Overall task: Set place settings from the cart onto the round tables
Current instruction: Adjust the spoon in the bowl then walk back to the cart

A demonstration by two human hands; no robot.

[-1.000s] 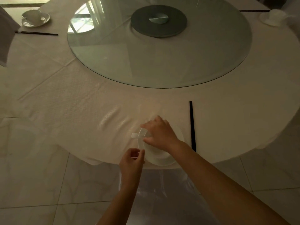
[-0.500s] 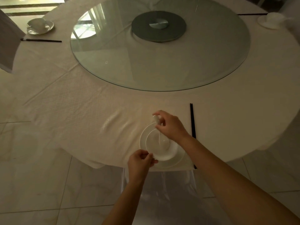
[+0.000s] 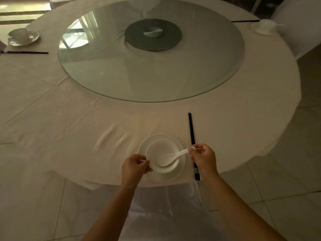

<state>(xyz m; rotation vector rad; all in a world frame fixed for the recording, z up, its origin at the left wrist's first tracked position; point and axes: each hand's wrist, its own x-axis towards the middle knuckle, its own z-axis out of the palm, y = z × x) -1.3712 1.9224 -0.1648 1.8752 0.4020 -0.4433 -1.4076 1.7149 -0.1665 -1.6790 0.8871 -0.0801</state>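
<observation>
A white bowl point(image 3: 156, 150) sits on a white plate point(image 3: 180, 171) at the near edge of the round table point(image 3: 69, 129). A white ceramic spoon point(image 3: 171, 156) lies in the bowl, its handle pointing right. My right hand point(image 3: 203, 158) pinches the tip of that handle. My left hand point(image 3: 134, 166) grips the bowl's left rim with curled fingers. Black chopsticks point(image 3: 192, 134) lie just right of the plate, partly under my right hand.
A glass turntable point(image 3: 121, 75) with a grey hub point(image 3: 152, 34) fills the table's middle. Other settings stand far left, a cup on its saucer point(image 3: 22, 37) with chopsticks point(image 3: 26, 52), and far right point(image 3: 264, 26). A white-covered chair point(image 3: 298, 25) stands at the right; another chair back point(image 3: 163, 206) is below me.
My right hand swung the spoon from the bowl's far left side round to the right, so the handle now points right. My left hand moved up onto the bowl's rim.
</observation>
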